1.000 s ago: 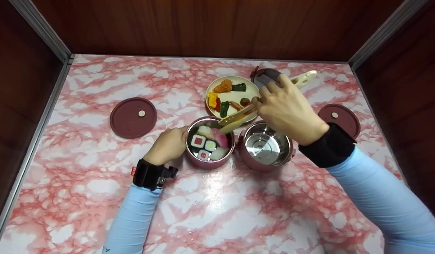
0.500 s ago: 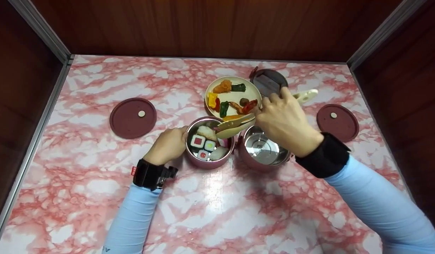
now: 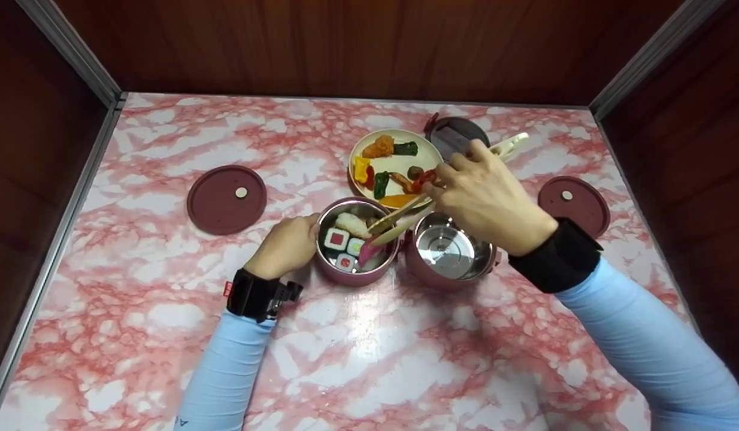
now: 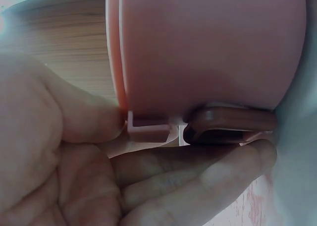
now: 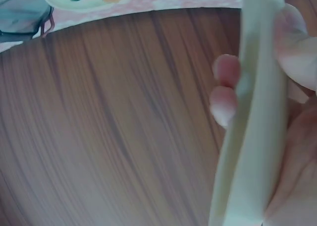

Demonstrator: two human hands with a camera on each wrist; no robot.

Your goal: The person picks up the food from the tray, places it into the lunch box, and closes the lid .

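Left arm: comes up from the bottom edge in a light blue sleeve [image 3: 229, 365], and the left hand [image 3: 285, 245] has a hold of the side of the sushi pot [image 3: 354, 279]. Thumb's by the rim, fingers run down along the dark red clip [image 4: 233, 122], pinching around the little pink tab [image 4: 151, 132] as far as I can see.
Right arm: slants in from the lower right, back of the hand up. The right hand [image 3: 483, 200] is clamped on the cream tongs [image 5: 262, 122], thumb on 1 side, 2 fingertips peeking out on the other.
Tongs: angled down and left into the sushi pot, handle end poking out past the hand.
Pink piece: the pink piece [image 3: 367, 252] is inside the sushi pot at the tong tips. Gripped or just touched? Can't tell.
Also in that pot: 3 sushi rolls [image 3: 336, 239] and a rice piece [image 3: 353, 224]; the tongs cover some of it.
Hidden stuff: the right hand blocks part of the other pot [image 3: 446, 251], and overlaps the dark lid [image 3: 456, 136] behind. The black wristband [image 3: 558, 254] sits right by the maroon lid [image 3: 572, 209].
Cut off: from the right wrist, the plate [image 3: 393, 163] only shows a slice, and the tong tips are out of shot.
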